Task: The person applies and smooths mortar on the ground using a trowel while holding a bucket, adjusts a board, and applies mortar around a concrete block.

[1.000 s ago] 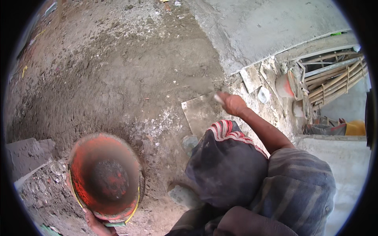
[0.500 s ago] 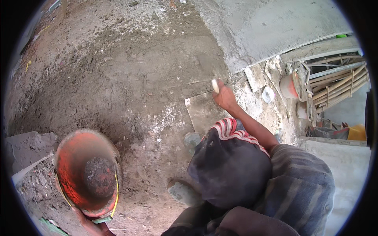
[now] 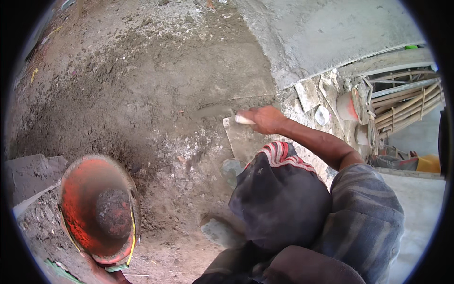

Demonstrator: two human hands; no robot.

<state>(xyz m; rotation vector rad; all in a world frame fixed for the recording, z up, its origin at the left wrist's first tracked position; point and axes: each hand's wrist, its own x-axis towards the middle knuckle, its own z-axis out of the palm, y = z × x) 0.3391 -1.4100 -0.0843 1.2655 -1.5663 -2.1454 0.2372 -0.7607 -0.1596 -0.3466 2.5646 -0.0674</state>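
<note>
Nudged toward nine o'clock, the orange bucket (image 3: 74, 208) sits at twelve o'clock from the nearer left hand (image 3: 98, 271), mouth's long axis running eleven-to-five, fingers curled closed on its six-o'clock rim (partly hidden, mind).

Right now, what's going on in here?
The wearer's left hand holds a grimy orange-red bucket, dark residue inside; the right hand is out of view. Nearby, a co-worker's hand grips a pale handle above rough grey ground; the far end is blurred.
</note>
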